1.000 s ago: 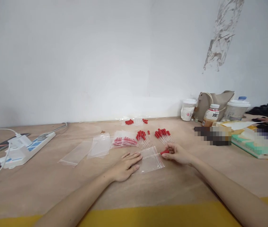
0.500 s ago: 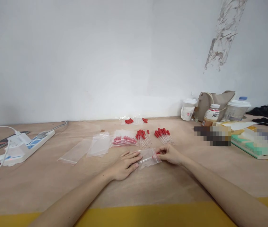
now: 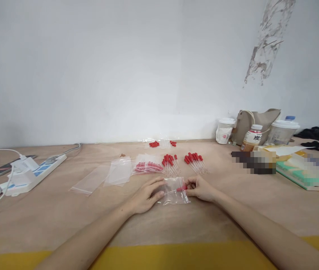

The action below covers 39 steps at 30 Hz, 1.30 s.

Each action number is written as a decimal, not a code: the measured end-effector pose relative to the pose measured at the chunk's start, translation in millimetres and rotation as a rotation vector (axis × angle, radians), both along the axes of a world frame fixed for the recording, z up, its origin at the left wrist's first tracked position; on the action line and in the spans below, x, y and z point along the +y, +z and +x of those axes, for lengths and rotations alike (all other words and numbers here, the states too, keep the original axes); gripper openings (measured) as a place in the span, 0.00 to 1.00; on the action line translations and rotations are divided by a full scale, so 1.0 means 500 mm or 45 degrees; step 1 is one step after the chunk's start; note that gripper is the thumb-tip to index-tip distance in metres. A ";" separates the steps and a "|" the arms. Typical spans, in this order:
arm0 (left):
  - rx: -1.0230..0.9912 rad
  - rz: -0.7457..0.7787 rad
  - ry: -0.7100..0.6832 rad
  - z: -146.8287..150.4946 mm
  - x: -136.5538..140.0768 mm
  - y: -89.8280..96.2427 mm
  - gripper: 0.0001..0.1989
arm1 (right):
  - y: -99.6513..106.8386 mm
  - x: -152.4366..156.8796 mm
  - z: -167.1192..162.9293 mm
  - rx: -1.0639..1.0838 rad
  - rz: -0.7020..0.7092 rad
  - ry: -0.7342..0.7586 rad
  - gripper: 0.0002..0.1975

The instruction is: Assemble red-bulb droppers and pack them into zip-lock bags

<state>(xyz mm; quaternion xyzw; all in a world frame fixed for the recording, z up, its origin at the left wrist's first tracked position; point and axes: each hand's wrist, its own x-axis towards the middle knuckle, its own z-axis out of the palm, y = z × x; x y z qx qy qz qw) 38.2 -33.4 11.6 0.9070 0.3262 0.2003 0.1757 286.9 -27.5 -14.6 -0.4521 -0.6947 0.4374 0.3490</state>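
Note:
A small clear zip bag (image 3: 168, 199) lies in front of me with a red-bulbed dropper (image 3: 181, 189) partly inside, its thin clear stem pointing left. My right hand (image 3: 201, 188) pinches the dropper's red bulb at the bag's right-hand opening. At the bag's left end rests my left hand (image 3: 146, 195), fingers stretched out and thumb apart, touching the plastic. Just beyond are two groups of droppers, the left bunch (image 3: 170, 163) and the right bunch (image 3: 195, 161), bulbs pointing away. Bagged droppers (image 3: 148, 167) lie left of them, beside empty zip bags (image 3: 118, 171).
Further back, more red-bulbed droppers (image 3: 154, 144) lie in clear plastic near the wall. A power strip (image 3: 37, 176) with white cables sits at left. On the right stand a paper cup (image 3: 224, 131), a bottle (image 3: 252, 138), a grey bag (image 3: 241, 122) and a green book (image 3: 294, 174).
The dropper has moved left, further into the bag, with my right hand still on its bulb. The bag's mouth has spread wider. My left hand has arched slightly and shifted left.

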 end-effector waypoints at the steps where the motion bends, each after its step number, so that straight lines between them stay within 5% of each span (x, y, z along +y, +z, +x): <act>1: -0.029 -0.023 0.009 -0.005 0.000 0.000 0.19 | 0.002 -0.001 0.002 -0.006 0.001 -0.010 0.09; 11: 0.055 -0.010 -0.057 -0.021 0.014 -0.016 0.19 | 0.008 -0.009 -0.002 -0.133 0.133 -0.009 0.14; 19: 0.010 0.004 -0.064 -0.015 0.011 -0.014 0.20 | -0.007 0.005 0.012 0.081 -0.017 0.049 0.13; 26: -0.005 -0.018 -0.079 -0.016 0.008 -0.010 0.18 | -0.015 0.013 0.035 0.117 0.048 -0.118 0.09; 35: -0.022 -0.023 -0.095 -0.017 0.008 -0.011 0.17 | -0.017 0.013 0.039 -0.045 0.265 0.043 0.06; 39: 0.001 -0.027 -0.107 -0.018 0.009 -0.011 0.17 | -0.022 0.033 0.044 -0.136 0.277 -0.273 0.06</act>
